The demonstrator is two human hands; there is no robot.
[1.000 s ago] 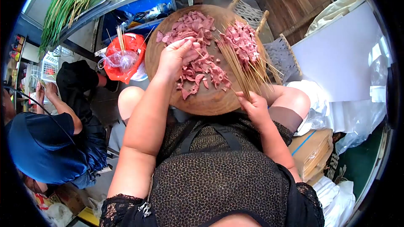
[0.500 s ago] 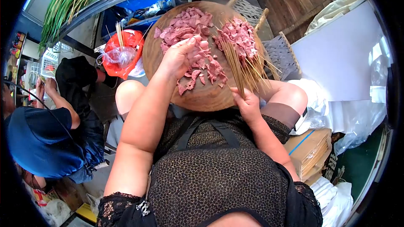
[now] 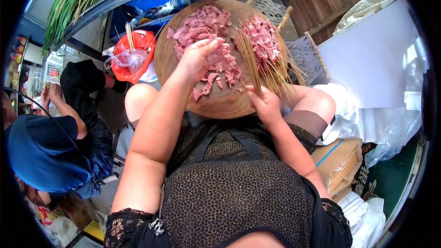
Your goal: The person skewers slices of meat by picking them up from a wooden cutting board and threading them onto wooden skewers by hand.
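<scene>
My left hand [image 3: 198, 59] is over the pile of raw sliced meat [image 3: 204, 20] on a round wooden board [image 3: 220, 108]. Its thumb and fingers are closed on a slice of meat, partly hidden by the hand and hard to tell from the pile below. A bundle of thin bamboo skewers [image 3: 250, 62] is gripped at its lower end in my right hand [image 3: 265, 105], near the board's front edge. The tips of the bundle point up and away from me. Beside it, finished meat skewers [image 3: 261, 36] lie heaped, their bare stick ends toward me.
Left of the board is a red bag [image 3: 143, 46] with sticks in it. A woven chair [image 3: 308, 59] stands to the right, near a white panel [image 3: 367, 55]. A co-worker in dark blue [image 3: 46, 156] sits at left. Green stalks [image 3: 76, 0] lie on a table.
My right hand has shifted slightly left and up with the skewers, which now stand more upright. My left hand stays over the meat, its fingers slightly higher. The view has shifted a little.
</scene>
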